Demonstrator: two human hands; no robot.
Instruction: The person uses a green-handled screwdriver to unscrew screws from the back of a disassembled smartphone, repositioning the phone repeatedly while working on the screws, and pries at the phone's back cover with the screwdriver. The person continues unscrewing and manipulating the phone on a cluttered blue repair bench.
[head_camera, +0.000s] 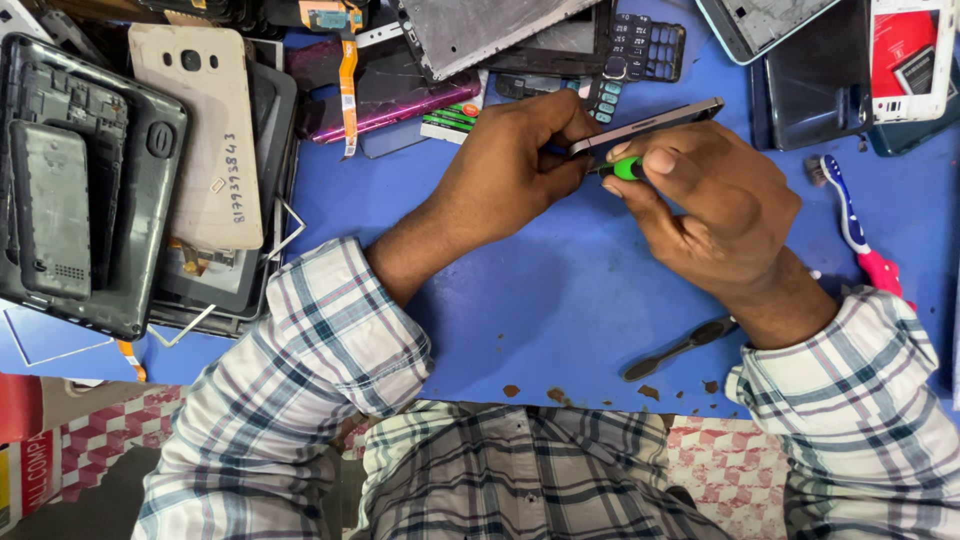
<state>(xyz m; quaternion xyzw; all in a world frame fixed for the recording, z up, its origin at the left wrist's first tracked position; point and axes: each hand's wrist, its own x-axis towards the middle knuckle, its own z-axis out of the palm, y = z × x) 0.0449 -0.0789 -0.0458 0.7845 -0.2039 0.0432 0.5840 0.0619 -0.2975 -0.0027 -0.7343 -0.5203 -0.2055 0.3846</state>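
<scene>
L hand (500, 175) clamps thin silver-edged slab phone (650, 125) on edge above blue counter (560, 300) to steady it, R hand (710, 205) pinches green-handled small screwdriver (627, 168) w/ tip at phone's lower edge.

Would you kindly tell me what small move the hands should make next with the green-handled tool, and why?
Probably turn the green-handled tool gently in place: the right hand pinches it with its tip at the end edge of the phone, which the left hand holds tilted up off the blue mat.
</scene>
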